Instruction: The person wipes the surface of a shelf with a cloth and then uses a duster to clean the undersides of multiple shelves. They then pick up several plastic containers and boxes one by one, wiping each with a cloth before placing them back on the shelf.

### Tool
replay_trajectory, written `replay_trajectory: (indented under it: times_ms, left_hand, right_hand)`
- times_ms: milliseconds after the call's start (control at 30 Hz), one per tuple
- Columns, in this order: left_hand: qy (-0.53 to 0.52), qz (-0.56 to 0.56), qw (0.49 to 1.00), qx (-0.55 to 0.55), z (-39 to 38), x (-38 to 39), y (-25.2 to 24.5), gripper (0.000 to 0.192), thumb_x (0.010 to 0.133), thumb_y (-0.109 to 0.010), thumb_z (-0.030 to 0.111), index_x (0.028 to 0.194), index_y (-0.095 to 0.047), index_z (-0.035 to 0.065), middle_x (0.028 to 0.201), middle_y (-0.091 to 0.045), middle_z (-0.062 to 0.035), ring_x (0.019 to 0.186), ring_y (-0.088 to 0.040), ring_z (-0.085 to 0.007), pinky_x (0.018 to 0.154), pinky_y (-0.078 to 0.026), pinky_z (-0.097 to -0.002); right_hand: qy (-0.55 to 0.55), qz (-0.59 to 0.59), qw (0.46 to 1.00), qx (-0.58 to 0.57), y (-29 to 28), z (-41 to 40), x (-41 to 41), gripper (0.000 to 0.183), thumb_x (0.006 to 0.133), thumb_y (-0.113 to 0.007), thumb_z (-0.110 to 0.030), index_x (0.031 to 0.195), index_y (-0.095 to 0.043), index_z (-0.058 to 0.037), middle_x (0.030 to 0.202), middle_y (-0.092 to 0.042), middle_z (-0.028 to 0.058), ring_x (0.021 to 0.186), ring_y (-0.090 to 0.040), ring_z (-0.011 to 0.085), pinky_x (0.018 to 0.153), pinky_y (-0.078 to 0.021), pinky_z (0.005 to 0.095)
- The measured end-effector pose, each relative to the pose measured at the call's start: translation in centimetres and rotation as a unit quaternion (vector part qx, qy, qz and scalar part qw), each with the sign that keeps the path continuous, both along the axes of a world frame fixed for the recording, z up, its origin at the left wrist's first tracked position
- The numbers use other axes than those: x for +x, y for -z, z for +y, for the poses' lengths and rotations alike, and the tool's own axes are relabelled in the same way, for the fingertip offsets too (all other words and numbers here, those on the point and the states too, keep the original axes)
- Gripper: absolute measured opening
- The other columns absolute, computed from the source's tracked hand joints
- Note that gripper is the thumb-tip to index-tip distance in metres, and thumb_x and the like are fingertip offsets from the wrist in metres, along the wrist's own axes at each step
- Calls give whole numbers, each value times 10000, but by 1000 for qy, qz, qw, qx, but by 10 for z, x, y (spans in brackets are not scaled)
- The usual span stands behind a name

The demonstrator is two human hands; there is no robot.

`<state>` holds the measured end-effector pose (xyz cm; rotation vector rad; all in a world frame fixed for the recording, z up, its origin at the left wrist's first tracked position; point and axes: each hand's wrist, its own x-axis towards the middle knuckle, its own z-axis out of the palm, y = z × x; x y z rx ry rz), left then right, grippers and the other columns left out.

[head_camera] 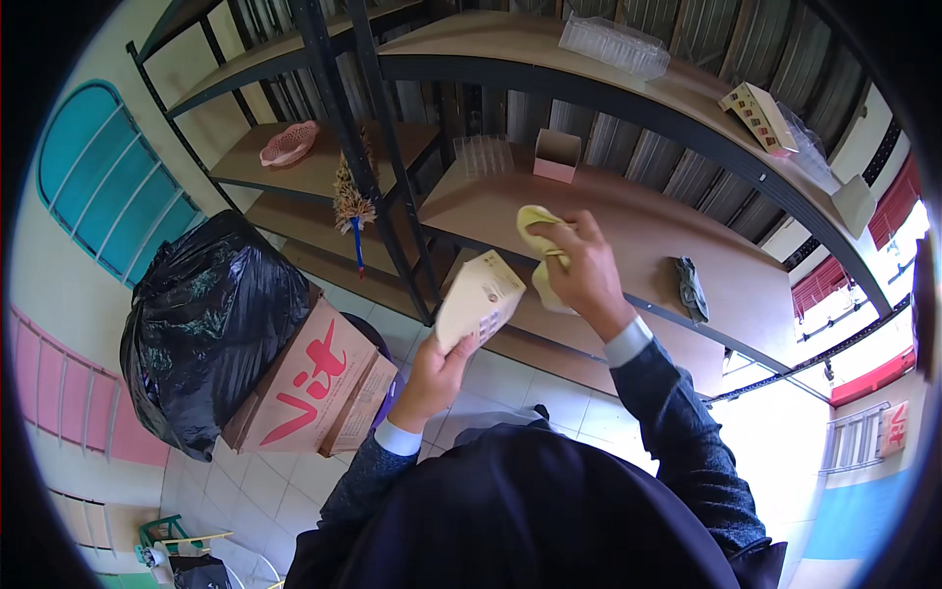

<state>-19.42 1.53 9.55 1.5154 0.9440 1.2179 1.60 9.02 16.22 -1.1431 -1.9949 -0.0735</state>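
Observation:
My left hand (439,374) grips the lower end of a cream cardboard box (482,298) that bears printing, holding it tilted in the air in front of the shelving. To its right, my right hand (589,272) is closed around a crumpled yellow cloth (542,221), raised before the edge of the middle shelf (633,213). The cloth hangs below my fingers as well. A gap separates it from the box. Part of the box's lower end is covered by my left fingers.
On the middle shelf are a pink box (556,166), a clear plastic tray (482,156) and a grey cloth (690,287). A duster (355,202) hangs on the rack post. At left, a black plastic bag (206,324) sits against a Vit cardboard box (313,375).

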Motion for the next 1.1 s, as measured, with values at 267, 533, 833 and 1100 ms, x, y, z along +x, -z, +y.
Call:
replay_trajectory:
  times_ms: [267, 533, 833, 1100]
  left_hand:
    - [48, -453, 873, -172, -7, 18, 0, 412, 969, -406, 275, 1269, -391, -7, 1229, -515, -112, 1121, -531, -219, 952, -445, -372]
    - [-23, -441, 885, -147, -9, 27, -13, 412, 969, -412, 285, 1244, -423, -22, 1186, -538, -134, 1101, -541, -226, 947, -445, -367]
    - [-19, -446, 887, -120, -4, 44, -22, 410, 971, -402, 289, 1216, -436, -38, 1164, -556, -144, 1062, -574, -229, 884, -503, -368]
    - [75, -544, 795, -255, 9, 40, -12, 446, 959, -412, 340, 1223, -440, -19, 1170, -557, -154, 1036, -584, -262, 872, -497, -376]
  right_hand:
    - [-110, -8, 989, 96, 26, -62, -45, 373, 657, -637, -60, 991, -666, -224, 1019, -550, 112, 836, -600, 250, 631, -544, 337]
    - [-48, 61, 995, 59, 19, -46, -23, 459, 614, -655, -24, 1040, -638, -196, 1052, -526, 164, 861, -589, 288, 686, -536, 384]
    - [34, 50, 998, 19, 36, -31, 10, 414, 641, -641, -26, 1025, -644, -182, 1038, -524, 137, 811, -593, 272, 657, -538, 350]
    - [-216, -15, 957, 193, 36, -70, -10, 456, 583, -749, -139, 997, -618, -279, 1017, -531, 93, 799, -570, 251, 685, -521, 315]
